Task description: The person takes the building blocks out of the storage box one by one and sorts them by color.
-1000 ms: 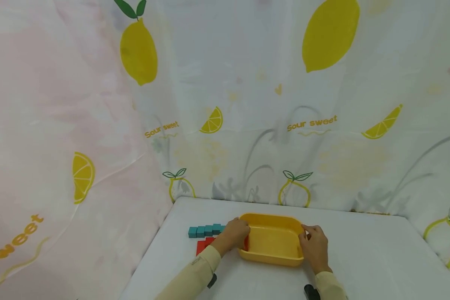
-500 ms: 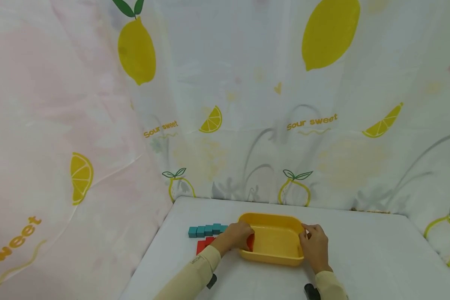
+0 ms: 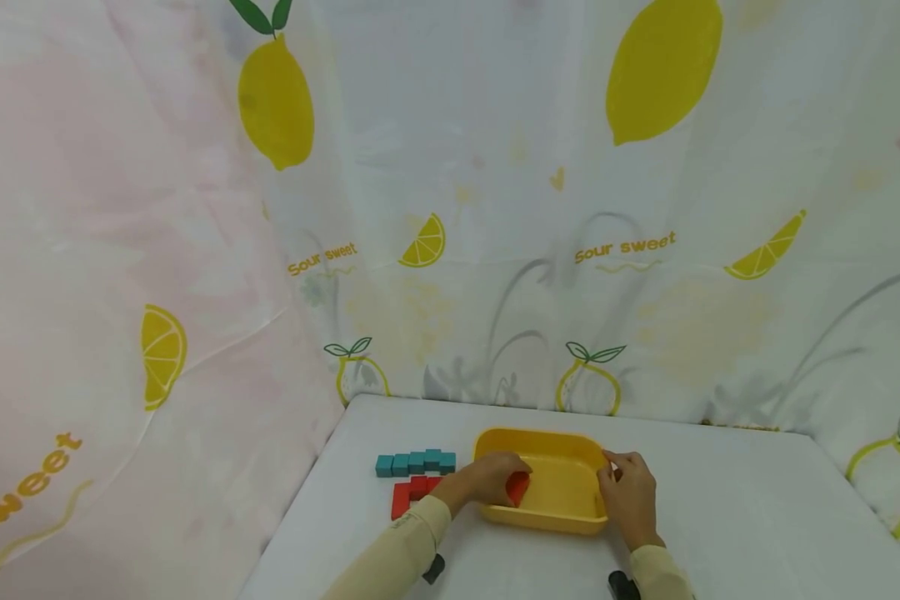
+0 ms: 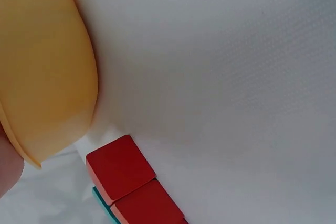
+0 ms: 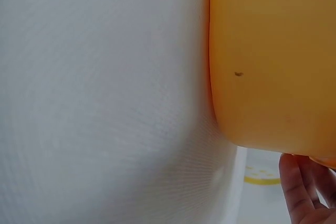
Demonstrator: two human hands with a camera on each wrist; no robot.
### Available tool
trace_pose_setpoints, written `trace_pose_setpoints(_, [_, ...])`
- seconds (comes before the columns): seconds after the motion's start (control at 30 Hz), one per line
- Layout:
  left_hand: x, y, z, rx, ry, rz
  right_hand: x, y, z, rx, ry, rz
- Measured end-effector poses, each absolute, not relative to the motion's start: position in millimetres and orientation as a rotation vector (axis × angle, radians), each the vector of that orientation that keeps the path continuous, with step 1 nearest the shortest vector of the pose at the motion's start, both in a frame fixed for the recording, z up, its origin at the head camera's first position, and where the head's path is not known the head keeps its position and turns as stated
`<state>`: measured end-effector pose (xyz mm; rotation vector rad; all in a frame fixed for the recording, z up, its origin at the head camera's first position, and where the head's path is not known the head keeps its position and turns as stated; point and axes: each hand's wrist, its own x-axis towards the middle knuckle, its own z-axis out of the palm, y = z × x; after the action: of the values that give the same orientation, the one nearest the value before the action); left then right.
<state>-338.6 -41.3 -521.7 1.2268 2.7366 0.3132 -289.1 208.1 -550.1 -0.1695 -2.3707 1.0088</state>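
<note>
In the head view my left hand [image 3: 498, 479] reaches over the left side of a yellow plastic tray [image 3: 543, 518]. Its curled fingers hold a small red piece [image 3: 519, 487] low inside the tray; most of that piece is hidden, so its kind cannot be told. At the opposite end, my right hand [image 3: 630, 493] grips the tray's right rim between thumb and fingers. The right wrist view has the right hand's fingers [image 5: 302, 187] against the tray's outer wall [image 5: 273, 66]. Only a bit of the left hand [image 4: 8, 166] appears in the left wrist view, beside the tray rim.
Left of the tray, a row of teal cubes [image 3: 416, 462] lies on the white table [image 3: 742, 508]. Several red blocks [image 3: 417, 487] sit in front of that row, partly behind the left forearm. A lemon-print curtain [image 3: 495, 208] hangs behind the table.
My left hand has moved rightward from the tray's left wall further into the tray, carrying the red piece along. The right hand has stayed at the right rim.
</note>
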Motion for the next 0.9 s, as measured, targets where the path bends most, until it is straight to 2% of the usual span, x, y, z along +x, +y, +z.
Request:
trace_pose_setpoints(0.5, [-337.8,-37.4,-525.5,1.254,2.659,0.38,-286.4,208.1,-551.0,-0.14,-2.352,1.007])
trace_pose_setpoints(0.9, [-335.3,-33.4,-527.6,1.128,2.767,0.311,-287.5,209.6,-550.6,-0.131,-2.343,1.005])
